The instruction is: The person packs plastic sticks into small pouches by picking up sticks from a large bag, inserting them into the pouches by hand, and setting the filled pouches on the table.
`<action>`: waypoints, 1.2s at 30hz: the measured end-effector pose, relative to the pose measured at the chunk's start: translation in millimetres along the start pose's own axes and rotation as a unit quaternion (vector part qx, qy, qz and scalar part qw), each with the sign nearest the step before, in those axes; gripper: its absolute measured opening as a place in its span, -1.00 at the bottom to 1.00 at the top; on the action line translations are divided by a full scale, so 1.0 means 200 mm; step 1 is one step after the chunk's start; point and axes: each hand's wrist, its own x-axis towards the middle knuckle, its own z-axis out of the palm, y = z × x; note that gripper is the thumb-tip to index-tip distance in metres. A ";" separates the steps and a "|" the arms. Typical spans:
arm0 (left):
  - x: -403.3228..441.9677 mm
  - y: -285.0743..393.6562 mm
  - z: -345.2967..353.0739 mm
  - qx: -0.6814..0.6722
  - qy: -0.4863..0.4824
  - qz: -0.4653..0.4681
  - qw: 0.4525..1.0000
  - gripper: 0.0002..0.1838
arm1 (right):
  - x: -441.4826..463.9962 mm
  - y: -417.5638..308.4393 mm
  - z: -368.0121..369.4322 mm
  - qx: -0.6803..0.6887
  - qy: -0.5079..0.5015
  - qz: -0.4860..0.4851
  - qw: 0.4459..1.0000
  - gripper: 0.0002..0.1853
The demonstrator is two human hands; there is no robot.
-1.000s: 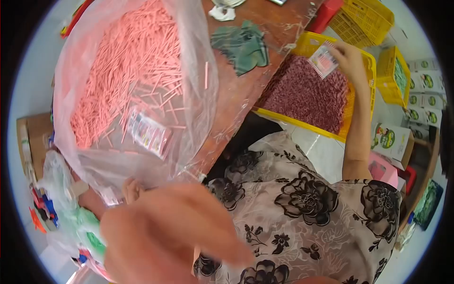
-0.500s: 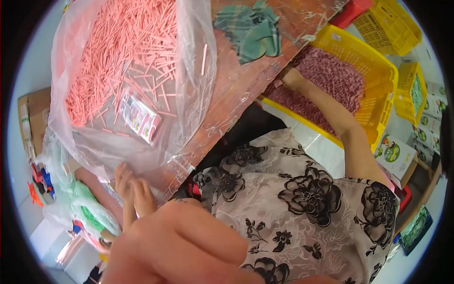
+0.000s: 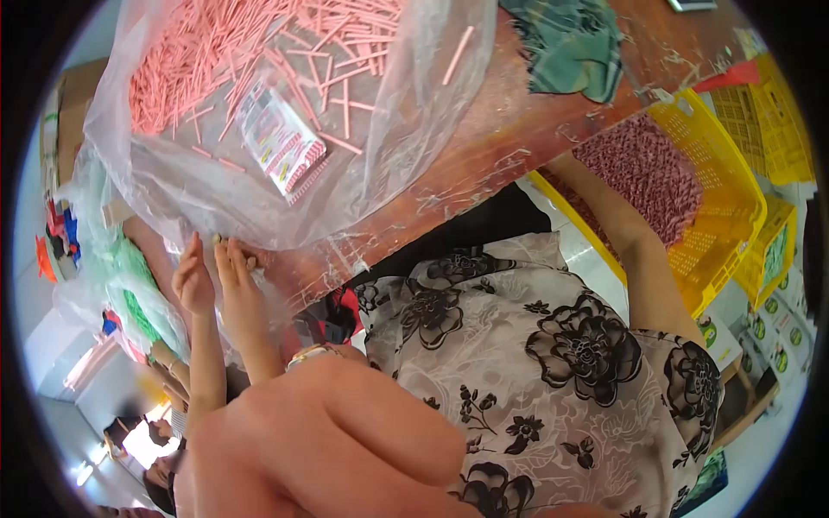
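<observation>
Down at the right, my right arm reaches to the yellow crate (image 3: 721,207), which holds many small mauve-pink wrapped pieces (image 3: 643,177). The wrist end of my right hand (image 3: 566,168) shows at the table edge; its fingers are hidden beneath that edge. Very close to the camera, my left hand (image 3: 324,440) fills the lower middle, large and soft-focused, with fingers curled; whatever it may hold is hidden. On the red-brown table (image 3: 423,198), a clear plastic sheet or bag (image 3: 268,220) carries pink sticks (image 3: 207,60) and a white-and-red printed packet (image 3: 278,142).
Another person's two hands (image 3: 216,281) are raised beside the table at left. A green checked cloth (image 3: 574,47) lies on the table. More yellow crates (image 3: 764,121) and printed boxes (image 3: 781,332) stand at right. Green material in clear bags (image 3: 138,268) is at left.
The view has shifted, so the table sits higher and further right. My right hand, visible in the crate before, is now mostly behind the table edge. The other person's hands show higher up.
</observation>
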 end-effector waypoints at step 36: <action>-0.35 -0.45 -0.24 0.373 0.146 0.035 0.916 -0.73 | -0.86 -0.24 -1.61 0.511 0.077 -0.144 0.844 -0.65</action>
